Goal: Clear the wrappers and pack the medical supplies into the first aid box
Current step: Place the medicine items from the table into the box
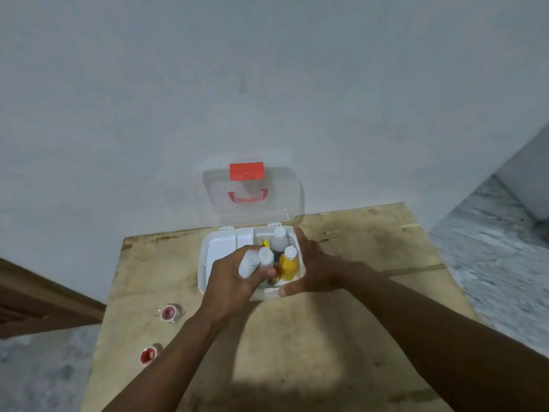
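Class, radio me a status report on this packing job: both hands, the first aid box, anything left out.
Left hand shut on white bottle, over open white first aid box. Right hand steadying box, open. Two red tape rolls on wooden table.

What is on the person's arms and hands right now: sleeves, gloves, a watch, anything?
Nothing that shows. The left hand and the right hand are bare, with no gloves. No rings, watch or wristband can be made out. Both forearms are uncovered as far back as the picture's lower edge, so no sleeve comes into view. The picture is soft, so small marks cannot be told.
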A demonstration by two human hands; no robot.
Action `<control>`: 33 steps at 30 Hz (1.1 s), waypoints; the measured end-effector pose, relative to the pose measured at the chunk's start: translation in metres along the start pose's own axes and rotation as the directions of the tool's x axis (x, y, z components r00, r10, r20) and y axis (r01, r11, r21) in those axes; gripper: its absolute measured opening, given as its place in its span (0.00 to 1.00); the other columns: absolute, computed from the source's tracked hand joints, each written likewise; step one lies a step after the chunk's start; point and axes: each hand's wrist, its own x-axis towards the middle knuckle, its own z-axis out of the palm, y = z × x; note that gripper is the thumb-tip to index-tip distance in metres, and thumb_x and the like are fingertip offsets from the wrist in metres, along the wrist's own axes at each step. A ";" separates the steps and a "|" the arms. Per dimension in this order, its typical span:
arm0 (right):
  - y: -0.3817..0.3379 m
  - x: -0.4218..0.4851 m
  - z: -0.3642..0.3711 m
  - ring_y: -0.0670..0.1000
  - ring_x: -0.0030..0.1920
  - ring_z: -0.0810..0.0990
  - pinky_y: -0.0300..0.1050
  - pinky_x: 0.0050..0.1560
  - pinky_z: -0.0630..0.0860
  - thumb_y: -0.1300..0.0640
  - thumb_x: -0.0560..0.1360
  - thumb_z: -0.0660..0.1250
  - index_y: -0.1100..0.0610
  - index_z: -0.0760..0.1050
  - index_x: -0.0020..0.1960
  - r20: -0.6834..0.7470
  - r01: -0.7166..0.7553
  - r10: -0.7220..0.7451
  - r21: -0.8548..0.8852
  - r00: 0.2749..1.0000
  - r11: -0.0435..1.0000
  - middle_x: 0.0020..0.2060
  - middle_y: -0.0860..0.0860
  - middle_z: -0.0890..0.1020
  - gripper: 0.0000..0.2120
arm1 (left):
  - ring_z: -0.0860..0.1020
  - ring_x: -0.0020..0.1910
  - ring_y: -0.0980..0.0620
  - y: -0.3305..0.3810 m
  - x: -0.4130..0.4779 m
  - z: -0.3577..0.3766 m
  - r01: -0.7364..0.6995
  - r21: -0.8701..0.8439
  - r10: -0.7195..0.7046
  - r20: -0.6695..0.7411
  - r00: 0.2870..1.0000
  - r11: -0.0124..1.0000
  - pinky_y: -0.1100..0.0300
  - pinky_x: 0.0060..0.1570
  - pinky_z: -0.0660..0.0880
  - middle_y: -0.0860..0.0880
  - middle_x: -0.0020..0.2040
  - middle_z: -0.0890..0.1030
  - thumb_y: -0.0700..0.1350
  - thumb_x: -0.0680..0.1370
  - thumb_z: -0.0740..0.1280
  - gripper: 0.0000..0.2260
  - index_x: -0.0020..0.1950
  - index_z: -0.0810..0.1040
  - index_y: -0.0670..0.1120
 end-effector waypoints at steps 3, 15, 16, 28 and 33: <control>-0.002 -0.003 -0.005 0.55 0.78 0.48 0.63 0.74 0.57 0.30 0.61 0.73 0.31 0.34 0.68 0.011 0.064 -0.064 -0.041 0.998 0.997 0.77 0.44 0.45 0.54 | 0.78 0.48 0.67 -0.003 0.008 0.000 0.012 0.062 -0.013 0.021 1.000 0.998 0.77 0.44 0.70 0.57 0.47 0.82 0.47 0.69 0.78 0.11 0.45 0.79 0.58; 0.015 0.009 0.003 0.53 0.75 0.60 0.62 0.67 0.70 0.23 0.50 0.73 0.41 0.38 0.77 -0.049 -0.011 0.016 0.096 0.999 0.995 0.75 0.42 0.56 0.68 | 0.82 0.46 0.48 -0.005 0.021 0.011 0.017 0.528 -0.077 0.092 0.993 0.849 0.53 0.47 0.78 0.53 0.46 0.85 0.54 0.69 0.73 0.16 0.55 0.81 0.56; 0.016 0.010 0.003 0.53 0.74 0.61 0.62 0.66 0.70 0.23 0.50 0.74 0.41 0.38 0.77 -0.051 -0.011 0.015 0.095 0.999 0.995 0.74 0.43 0.56 0.67 | 0.81 0.46 0.47 -0.003 0.023 0.014 0.012 0.547 -0.081 0.101 0.992 0.837 0.54 0.46 0.77 0.53 0.46 0.85 0.54 0.70 0.74 0.16 0.56 0.80 0.56; 0.020 0.012 0.007 0.55 0.74 0.62 0.62 0.64 0.72 0.25 0.50 0.75 0.43 0.37 0.78 -0.059 -0.005 0.011 0.097 0.998 0.995 0.75 0.44 0.57 0.70 | 0.80 0.41 0.62 -0.009 0.030 0.022 -0.012 0.428 -0.136 0.314 0.940 0.904 0.64 0.43 0.77 0.61 0.40 0.83 0.44 0.76 0.69 0.06 0.45 0.79 0.56; 0.021 0.015 0.007 0.55 0.73 0.63 0.61 0.66 0.71 0.23 0.49 0.73 0.42 0.39 0.77 -0.060 0.009 -0.003 0.097 0.998 0.995 0.74 0.45 0.57 0.69 | 0.79 0.42 0.63 -0.004 0.026 0.023 0.093 0.293 -0.154 0.192 0.969 0.951 0.70 0.41 0.70 0.64 0.42 0.81 0.48 0.79 0.69 0.07 0.48 0.76 0.61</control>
